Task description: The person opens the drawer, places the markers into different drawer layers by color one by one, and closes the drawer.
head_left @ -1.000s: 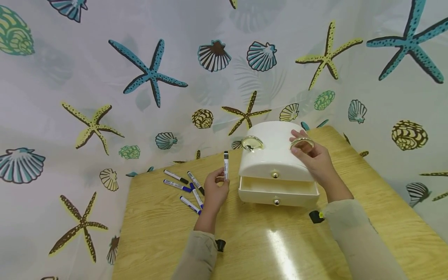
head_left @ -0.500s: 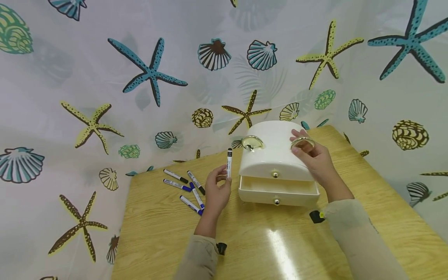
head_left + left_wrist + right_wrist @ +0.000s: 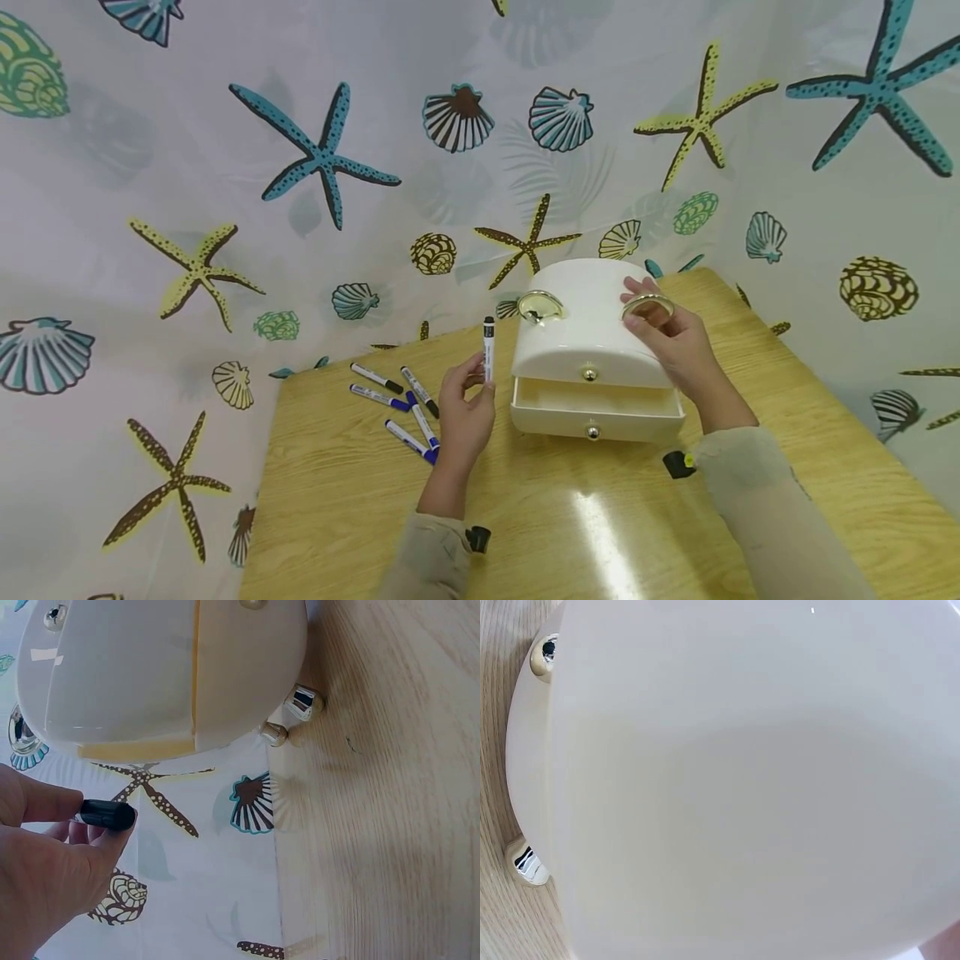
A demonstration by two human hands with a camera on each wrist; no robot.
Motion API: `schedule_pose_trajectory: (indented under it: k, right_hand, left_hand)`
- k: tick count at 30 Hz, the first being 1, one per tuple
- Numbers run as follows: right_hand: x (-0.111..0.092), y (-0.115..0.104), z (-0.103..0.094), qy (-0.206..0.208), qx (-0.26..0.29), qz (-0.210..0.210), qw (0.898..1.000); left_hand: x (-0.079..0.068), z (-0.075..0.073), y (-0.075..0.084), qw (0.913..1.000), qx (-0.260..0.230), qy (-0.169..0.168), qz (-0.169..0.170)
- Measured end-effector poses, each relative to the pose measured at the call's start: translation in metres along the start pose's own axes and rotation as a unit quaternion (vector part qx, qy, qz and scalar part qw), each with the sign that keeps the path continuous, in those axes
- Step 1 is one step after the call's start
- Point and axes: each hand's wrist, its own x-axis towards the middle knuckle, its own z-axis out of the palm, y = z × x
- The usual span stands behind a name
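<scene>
1. While a white sheet printed with starfish and shells (image 3: 390, 50) hangs behind the wood-grained tabletop (image 3: 322, 525), five loose white cylindrical markers (image 3: 375, 396) with black or blue ends lie clustered at the left.

2. The left hand (image 3: 465, 417) pinches a black-capped white cylindrical marker (image 3: 489, 350) by its lower part. Thumb and fingers are closed to the width of the barrel; the left wrist view shows a black end at the fingertips.

3. Key relation: the held marker projects upward from the fingers, cap uppermost, long axis near upright. It is left of the pale open drawer (image 3: 555, 418) and apart from it; the drawer's long axis runs crosswise. The left hand is the nearer hand to the marker.

4. The glossy white dome-topped box (image 3: 588, 292) has smooth, curved walls, round shiny knobs (image 3: 590, 375) and, in the left wrist view, short metallic feet (image 3: 306, 703). A gold-rimmed oval fitting (image 3: 538, 292) sits on its left shoulder.

5. The right hand (image 3: 678, 342) rests at the gold-coloured metal ring (image 3: 651, 297) on the right shoulder, thumb and fingers slightly parted. Whether they grip the ring cannot be told.
</scene>
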Motion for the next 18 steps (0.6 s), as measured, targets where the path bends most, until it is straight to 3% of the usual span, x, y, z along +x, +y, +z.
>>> schedule_pose_trajectory:
  k: [18]
  right_hand:
    - [0.000,-0.001,0.000,-0.005,-0.004,0.002,1.000]
  left_hand:
    - [-0.006,0.007,0.021,0.9942,-0.071,0.011,0.080]
